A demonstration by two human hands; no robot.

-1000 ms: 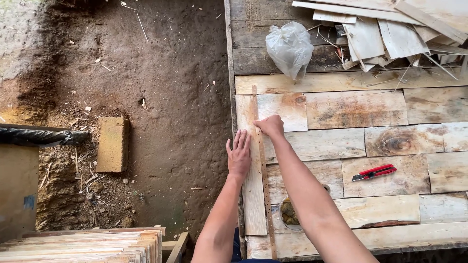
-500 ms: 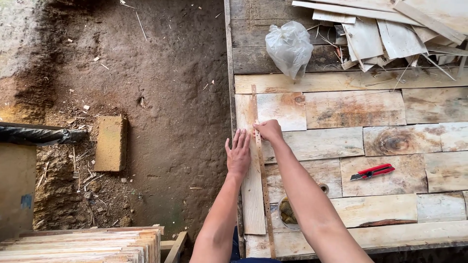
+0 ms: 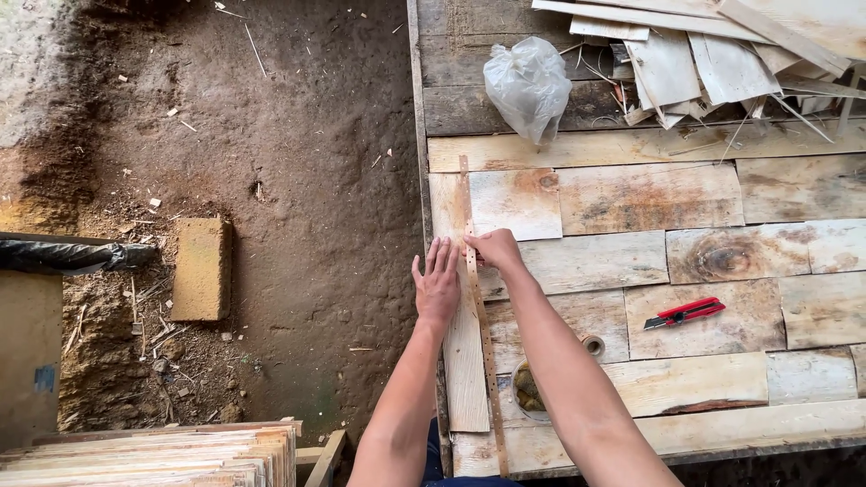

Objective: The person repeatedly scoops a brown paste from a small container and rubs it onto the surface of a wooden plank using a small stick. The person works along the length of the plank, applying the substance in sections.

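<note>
The left hand (image 3: 437,287) lies flat, fingers spread, on a narrow board (image 3: 466,361) at the tabletop (image 3: 722,379) edge — the right hand (image 3: 494,249) pinches a thin wooden strip (image 3: 478,316) just beside it.

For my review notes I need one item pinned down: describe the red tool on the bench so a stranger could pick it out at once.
Start at the plank workbench filling the right side. Right of the person's right hand, past the forearm, a utility knife lies flat on a pale board. It is the only red thing there, slim with black trim, amid bare wood.
</note>
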